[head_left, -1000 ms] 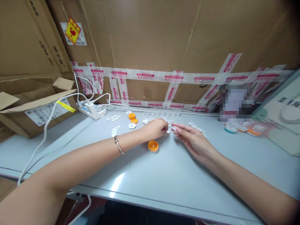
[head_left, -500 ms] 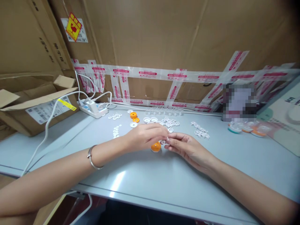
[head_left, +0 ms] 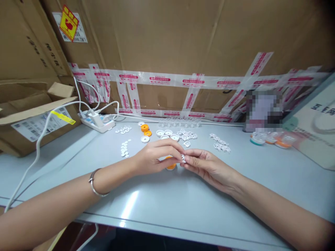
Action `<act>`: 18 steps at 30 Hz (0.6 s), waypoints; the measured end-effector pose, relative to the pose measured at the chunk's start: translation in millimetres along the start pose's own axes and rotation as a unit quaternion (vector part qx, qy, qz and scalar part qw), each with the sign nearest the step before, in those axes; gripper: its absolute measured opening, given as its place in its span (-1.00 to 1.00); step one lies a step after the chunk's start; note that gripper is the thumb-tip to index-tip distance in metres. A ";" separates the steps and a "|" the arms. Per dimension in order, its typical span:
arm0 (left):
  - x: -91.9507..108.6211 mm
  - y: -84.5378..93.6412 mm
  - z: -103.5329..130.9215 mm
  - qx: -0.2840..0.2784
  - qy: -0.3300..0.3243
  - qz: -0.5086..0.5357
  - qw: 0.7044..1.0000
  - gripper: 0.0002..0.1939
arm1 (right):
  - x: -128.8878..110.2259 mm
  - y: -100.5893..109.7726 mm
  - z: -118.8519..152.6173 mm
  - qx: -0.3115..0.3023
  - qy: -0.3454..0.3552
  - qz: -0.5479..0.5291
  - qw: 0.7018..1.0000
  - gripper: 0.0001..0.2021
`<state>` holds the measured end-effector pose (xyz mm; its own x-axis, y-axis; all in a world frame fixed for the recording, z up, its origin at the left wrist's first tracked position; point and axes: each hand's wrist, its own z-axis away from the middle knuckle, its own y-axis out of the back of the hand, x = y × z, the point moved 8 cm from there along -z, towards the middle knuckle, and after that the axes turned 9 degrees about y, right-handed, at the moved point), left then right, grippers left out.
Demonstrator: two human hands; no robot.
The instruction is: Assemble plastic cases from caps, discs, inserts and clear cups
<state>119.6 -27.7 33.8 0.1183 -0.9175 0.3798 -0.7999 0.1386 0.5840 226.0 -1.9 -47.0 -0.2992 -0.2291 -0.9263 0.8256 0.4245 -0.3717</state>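
Note:
Between my two hands is a small white openwork plastic disc [head_left: 183, 158]. My right hand [head_left: 202, 164] pinches it with thumb and fingers. The fingertips of my left hand [head_left: 157, 155] close on its other side, partly covering it. Under my left fingers an orange round cap [head_left: 171, 166] lies on the table, partly hidden. Just beyond my hands is a single white openwork disc [head_left: 186, 143], with a heap of similar discs [head_left: 186, 135] behind it. White rings [head_left: 174, 138] lie close to my left knuckles.
Small white discs [head_left: 125, 149] and orange caps [head_left: 144, 128] lie to the left. Clear plastic cups [head_left: 180, 122] line the back. White openwork pieces [head_left: 222, 147] and capped containers [head_left: 258, 138] are at right. A power strip [head_left: 98, 122] and cardboard box [head_left: 36, 122] stand at left.
The view has shifted slightly. My left fingers have moved and spread a little from the thumb, and the white openwork disc between my hands shows more clearly.

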 end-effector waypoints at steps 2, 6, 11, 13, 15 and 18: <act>-3.6 1.8 -0.6 0.000 0.021 0.006 1.000 -0.93 | -2.4 2.5 -0.8 0.013 0.017 0.022 1.000 -0.86; -9.7 2.1 0.7 0.013 0.057 -0.003 0.998 -0.94 | -6.7 10.1 -2.5 0.051 0.054 0.078 0.994 -0.81; -18.3 2.9 4.3 0.043 0.115 -0.019 0.992 -0.93 | -12.3 14.5 -4.0 0.069 0.100 0.117 0.986 -0.73; -18.7 3.4 5.3 0.048 0.123 -0.030 0.991 -0.89 | -14.3 14.6 -3.7 0.070 0.111 0.118 0.984 -0.67; -18.3 3.1 5.9 0.048 0.125 -0.040 0.990 -0.85 | -15.3 13.9 -2.9 0.069 0.112 0.118 0.984 -0.60; -18.8 2.2 6.1 0.044 0.131 -0.049 0.989 -0.83 | -16.1 12.9 -1.6 0.065 0.109 0.117 0.985 -0.55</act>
<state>112.0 -12.4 23.5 0.3364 -0.7952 0.5045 -0.8243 0.0104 0.5660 240.7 8.7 -37.0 -0.1774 0.0605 -0.9823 0.9344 0.3235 -0.1488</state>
